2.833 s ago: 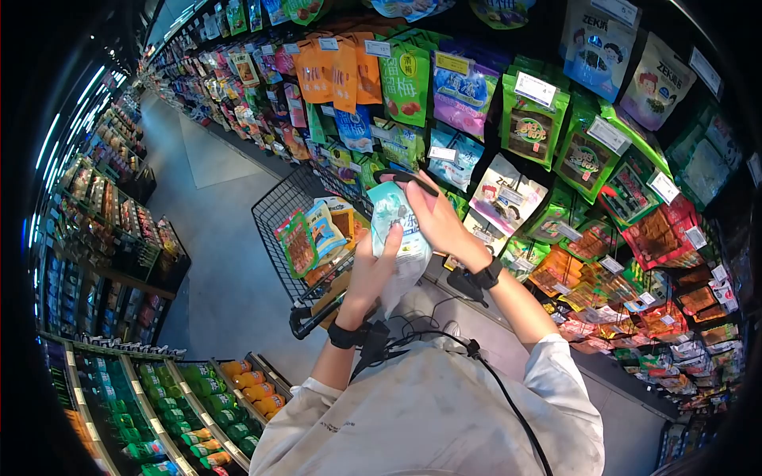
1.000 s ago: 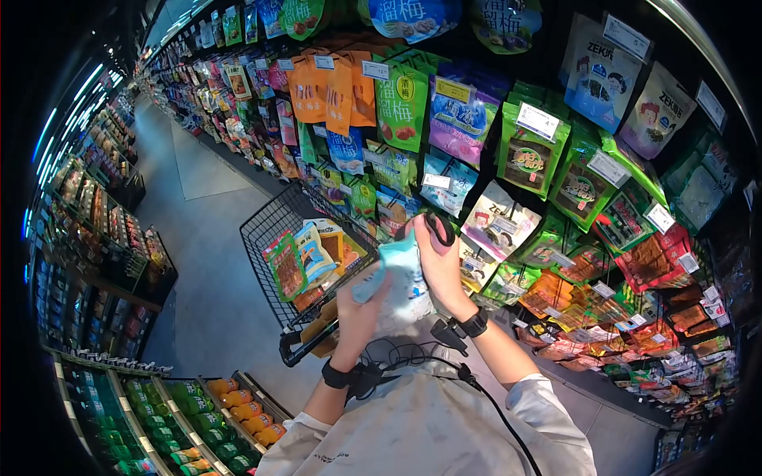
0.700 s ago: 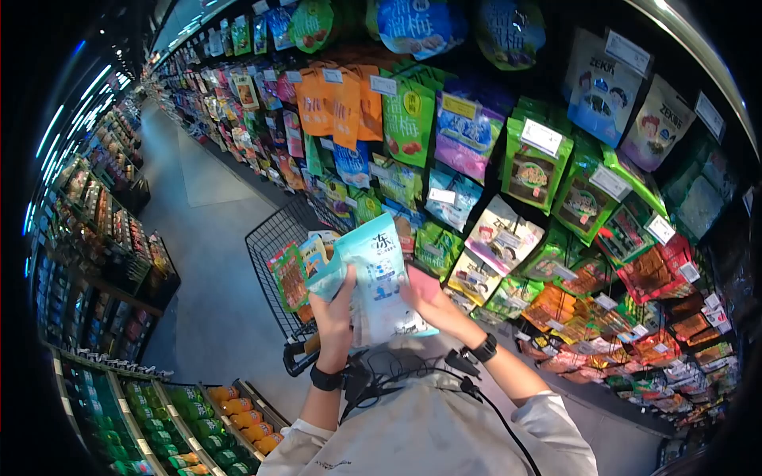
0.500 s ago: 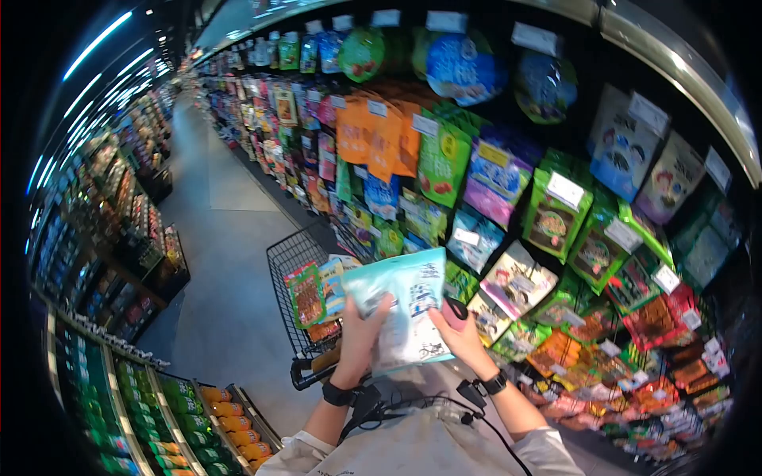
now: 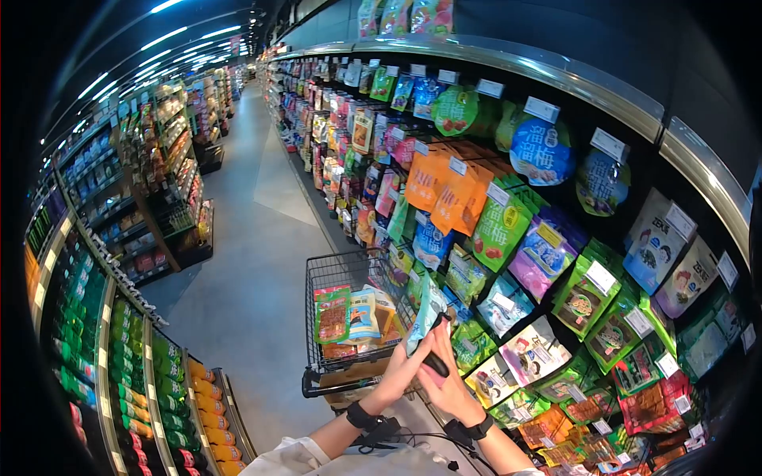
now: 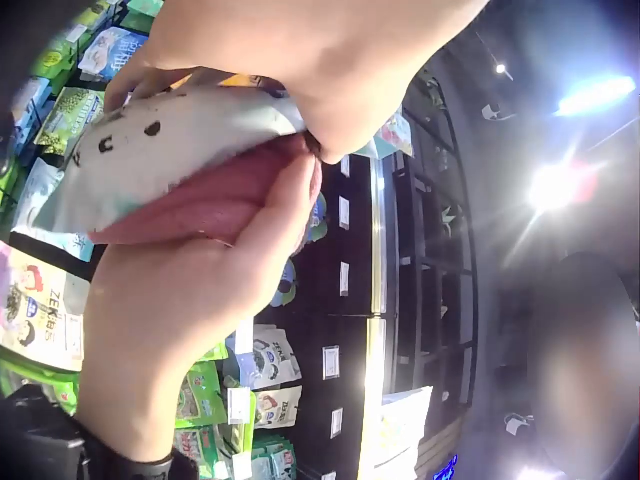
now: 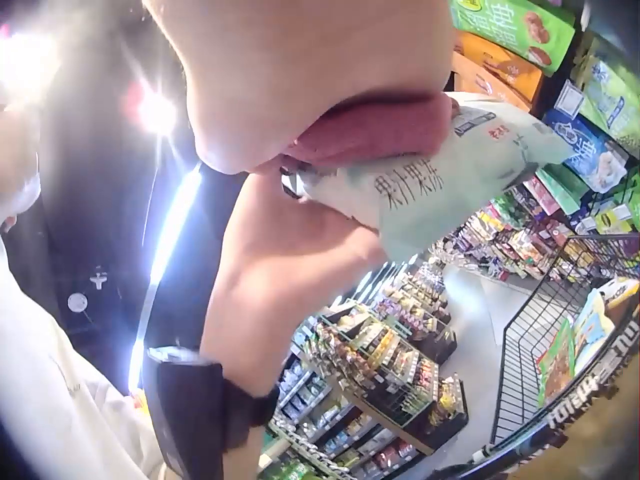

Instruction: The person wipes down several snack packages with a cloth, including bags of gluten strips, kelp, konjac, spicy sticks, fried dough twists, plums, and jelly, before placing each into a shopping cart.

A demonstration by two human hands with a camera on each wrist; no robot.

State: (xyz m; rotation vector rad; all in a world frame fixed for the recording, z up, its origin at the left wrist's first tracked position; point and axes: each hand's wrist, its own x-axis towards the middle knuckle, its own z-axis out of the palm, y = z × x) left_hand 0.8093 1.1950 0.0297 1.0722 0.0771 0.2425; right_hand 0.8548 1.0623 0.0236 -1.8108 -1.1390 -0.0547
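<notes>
A pale blue snack pouch (image 5: 427,316) stands edge-on between both hands, just right of the cart. My left hand (image 5: 403,373) grips its lower edge from the left. My right hand (image 5: 451,389) holds it from the right, with a small black object (image 5: 435,363) at its fingers. In the left wrist view the pouch (image 6: 150,150) lies over a flat pink object (image 6: 190,210) pressed against the right hand (image 6: 170,310). The right wrist view shows the pouch (image 7: 450,165) and the pink object (image 7: 380,130) under the right hand (image 7: 300,70), with the left hand (image 7: 290,270) below.
A black wire shopping cart (image 5: 333,274) with several snack packs (image 5: 332,315) stands directly ahead. Hanging pouches fill the shelf wall (image 5: 516,238) on the right. Drink bottles (image 5: 135,349) line the shelves on the left. Grey aisle floor (image 5: 254,238) runs ahead.
The pouch has turned from face-on to edge-on and both hands have dropped low beside the cart. The head view has lifted and now looks down the aisle.
</notes>
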